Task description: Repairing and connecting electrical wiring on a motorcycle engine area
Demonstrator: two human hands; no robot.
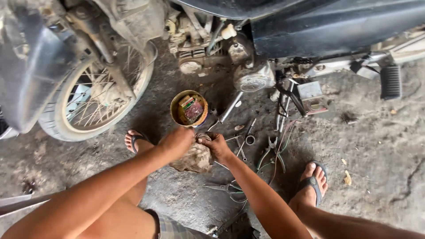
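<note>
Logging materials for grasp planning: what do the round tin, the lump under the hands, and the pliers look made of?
Round tin: looks like thin metal, rim dull and rust-stained. Lump: seems to be a crumpled cloth rag, tan and dirty, folds visible; both hands, left hand and right hand, rest on it. Pliers: grey steel jaws, green coated handles, probably plastic.

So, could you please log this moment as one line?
left hand: on dirty brown rag | right hand: pinching small part, unclear | round yellow tin: beyond hands | green-handled pliers: on floor

Spoked front wheel (95, 95) sits left of the motorcycle engine (208, 42). Round tin of small parts (189, 109) below engine. Green-handled pliers (271, 152), scissors (228, 188) and ring spanner (249, 132) lie lower right of engine. Footrest (390, 82) far right.
</note>
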